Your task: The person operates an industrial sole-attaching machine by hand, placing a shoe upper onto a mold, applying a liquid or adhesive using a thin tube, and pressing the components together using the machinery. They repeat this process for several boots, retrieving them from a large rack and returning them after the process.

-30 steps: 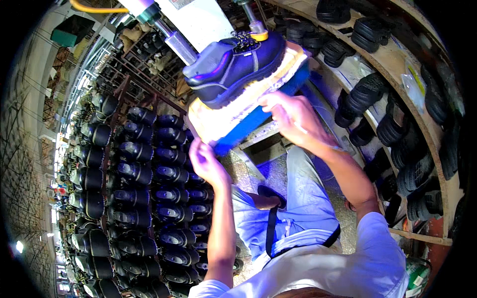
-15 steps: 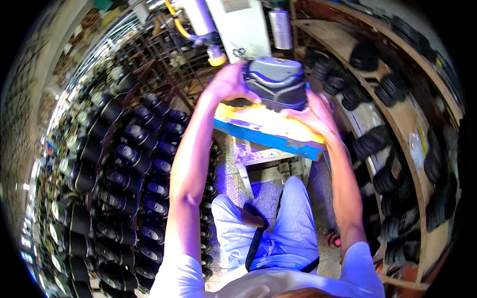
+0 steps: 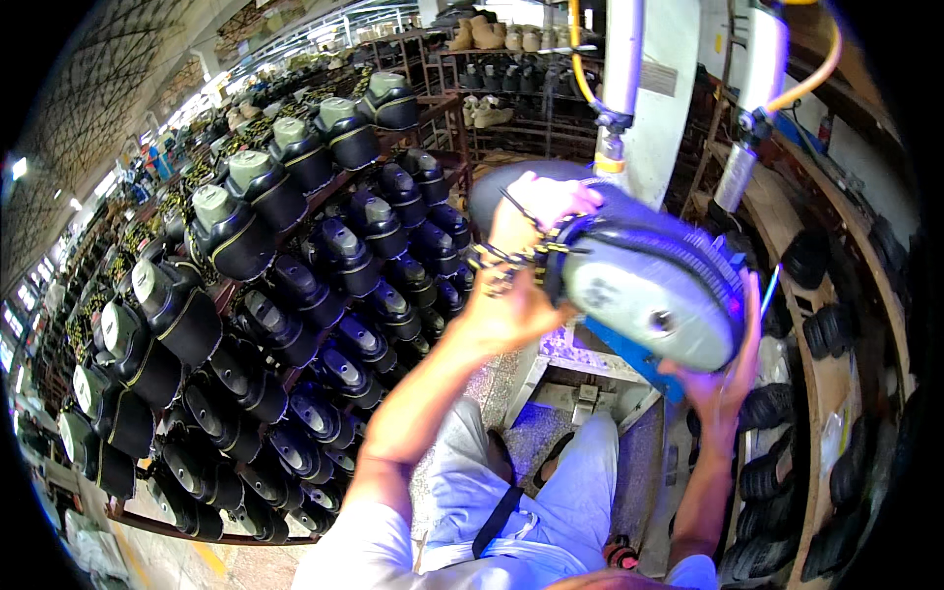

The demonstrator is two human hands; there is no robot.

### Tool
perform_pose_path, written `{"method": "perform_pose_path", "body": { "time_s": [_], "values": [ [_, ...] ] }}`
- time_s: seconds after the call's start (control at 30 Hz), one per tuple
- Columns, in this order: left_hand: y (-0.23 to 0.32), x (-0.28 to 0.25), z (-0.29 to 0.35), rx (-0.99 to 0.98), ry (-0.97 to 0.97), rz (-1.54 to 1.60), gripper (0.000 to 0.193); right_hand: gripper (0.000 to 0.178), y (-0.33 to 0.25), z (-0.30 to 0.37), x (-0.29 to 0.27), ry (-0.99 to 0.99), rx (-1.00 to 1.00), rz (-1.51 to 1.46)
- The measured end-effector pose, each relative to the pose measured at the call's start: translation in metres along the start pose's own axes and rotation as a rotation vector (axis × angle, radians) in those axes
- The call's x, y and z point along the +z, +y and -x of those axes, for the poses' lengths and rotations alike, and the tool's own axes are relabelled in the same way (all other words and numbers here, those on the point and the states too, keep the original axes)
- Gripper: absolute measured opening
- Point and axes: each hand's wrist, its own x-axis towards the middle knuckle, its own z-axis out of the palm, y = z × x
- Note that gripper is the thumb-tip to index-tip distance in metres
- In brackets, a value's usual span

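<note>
A long tiered rack (image 3: 295, 324) fills the left half of the view, its rows loaded with dark lasted boot uppers (image 3: 236, 231), each standing open end up with a pale last showing and none yet showing a sole. At top right stands a pale upright press machine (image 3: 678, 88) with two cylinders, fed by yellow hoses (image 3: 580, 59). Along the right edge a curved wooden shelf (image 3: 836, 393) carries stacks of black rubber outsoles (image 3: 806, 258). Further tan and dark boots sit on a distant shelf (image 3: 492, 29) at top centre. At centre right the person holds up a dark work boot (image 3: 639, 275), tilted so that its grey sole faces the camera, with its bootlaces (image 3: 501, 258) trailing toward the left; the boot is raised clear of the blue pad of the press bench (image 3: 629, 354) below it. The left hand (image 3: 516, 270) is closed around the laced collar end of the boot, fingers curled over its top. The right hand (image 3: 723, 379) cups the boot from beneath at the sole's lower edge, fingers spread and pressing upward, so both hands grip it. Judged from this arrangement, this boot already bears its sole and is off the press, while the many uppers on the rack remain to be soled.
</note>
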Motion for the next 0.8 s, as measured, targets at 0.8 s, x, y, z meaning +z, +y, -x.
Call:
{"method": "perform_pose_path", "body": {
  "time_s": [0.8],
  "values": [
    [-0.225,-0.155,-0.018,-0.215,0.290,-1.291,0.044,0.066,0.046,-0.315,0.567,0.037,0.335,-0.688]
  ]
}}
